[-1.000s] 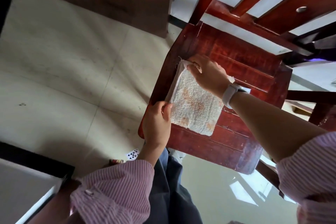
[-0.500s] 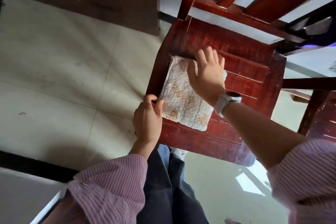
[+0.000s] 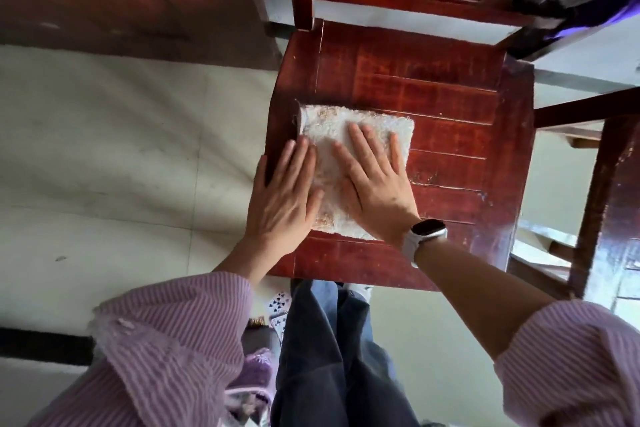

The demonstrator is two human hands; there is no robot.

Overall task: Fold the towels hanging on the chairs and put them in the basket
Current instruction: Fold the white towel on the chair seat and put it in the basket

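Towel point(image 3: 360, 135), folded and white, was pressed flat on a red wooden chair seat point(image 3: 433, 107).
Seen from the head camera: the left hand point(image 3: 282, 198) and right hand point(image 3: 375, 180) were laid on it, fingers straight, nothing gripped.

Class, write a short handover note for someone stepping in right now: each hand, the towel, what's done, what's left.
Left hand: open, flat, on the towel's left edge and the chair seat.
Right hand: open, pressing flat on the towel.
Towel: folded into a small rectangle on the seat's front left part.
Done: this towel looks folded.
Left: lift it into the basket, which is not in view; any other towels cannot be seen.
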